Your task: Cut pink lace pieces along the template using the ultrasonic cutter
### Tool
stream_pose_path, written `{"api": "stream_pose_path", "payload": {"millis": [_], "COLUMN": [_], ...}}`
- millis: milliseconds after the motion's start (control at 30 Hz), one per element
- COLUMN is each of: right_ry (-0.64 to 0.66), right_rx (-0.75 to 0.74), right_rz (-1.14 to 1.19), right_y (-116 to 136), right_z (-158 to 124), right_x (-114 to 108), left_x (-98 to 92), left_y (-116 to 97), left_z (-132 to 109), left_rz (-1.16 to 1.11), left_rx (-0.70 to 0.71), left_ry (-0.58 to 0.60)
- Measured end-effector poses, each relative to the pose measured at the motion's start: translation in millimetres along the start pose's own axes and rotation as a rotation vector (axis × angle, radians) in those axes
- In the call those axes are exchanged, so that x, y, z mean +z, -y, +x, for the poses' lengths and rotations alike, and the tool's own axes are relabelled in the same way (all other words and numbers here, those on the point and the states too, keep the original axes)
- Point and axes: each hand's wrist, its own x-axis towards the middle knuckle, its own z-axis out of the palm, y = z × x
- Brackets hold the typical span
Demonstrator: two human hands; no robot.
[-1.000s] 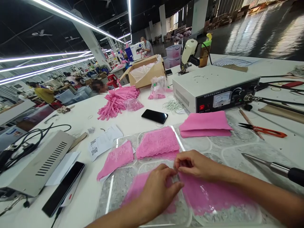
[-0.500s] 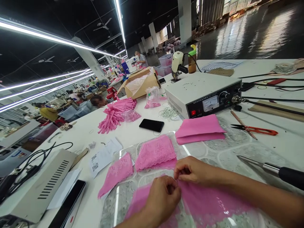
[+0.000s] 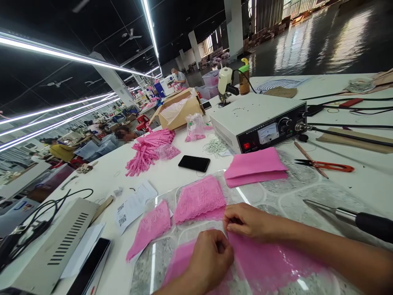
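My left hand (image 3: 211, 258) is closed, fingertips pinched together at the edge of thin pink fabric (image 3: 267, 262). Just beyond it, almost touching, my right hand (image 3: 245, 221) pinches the same fabric near its upper corner. The fingertips and the exact spot they grip are partly hidden. The fabric lies over a clear-topped, stone-patterned mat (image 3: 147, 250) and spreads under both hands, with a pale strip between its two parts. Close above the hands sits a folded stack of pink lace (image 3: 199, 198). A single pink lace piece (image 3: 153, 227) lies to its left.
Folded pink cloth (image 3: 254, 166), a phone (image 3: 194, 163) and a control box with a dial (image 3: 264, 123) stand behind. At right are orange-handled snips (image 3: 331, 165) and a pointed metal tool with a black handle (image 3: 346, 215). Pink strips (image 3: 147, 149) lie far left.
The view has shifted slightly. Both hands stay closed at the fabric, with only a slight change in finger posture. Objects on the table keep their places.
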Motion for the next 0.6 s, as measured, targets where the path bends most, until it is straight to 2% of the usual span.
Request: {"api": "stream_pose_path", "payload": {"millis": [200,333,467,600], "right_ry": [-0.001,0.01,-0.007,-0.034], "right_rx": [-0.011,-0.017,-0.002,0.046], "right_rz": [0.002,0.005,0.024,0.046], "right_y": [-0.8,0.2,3.5,10.9], "right_z": [-0.7,-2.6,-4.8,-5.3], "right_x": [-0.2,-0.5,-1.1,-1.7], "left_x": [-1.2,-5.2,-23.4,-43.3], "left_y": [-1.6,-2.8,3.6,23.1], "left_z": [1.7,-2.1,-8.7,-9.7], "left_rz": [0.022,0.058,0.126,0.197], "left_rx": [0.03,0.107,0.251,0.414], "left_ry": [0.016,0.032,-0.001,-0.017]}}
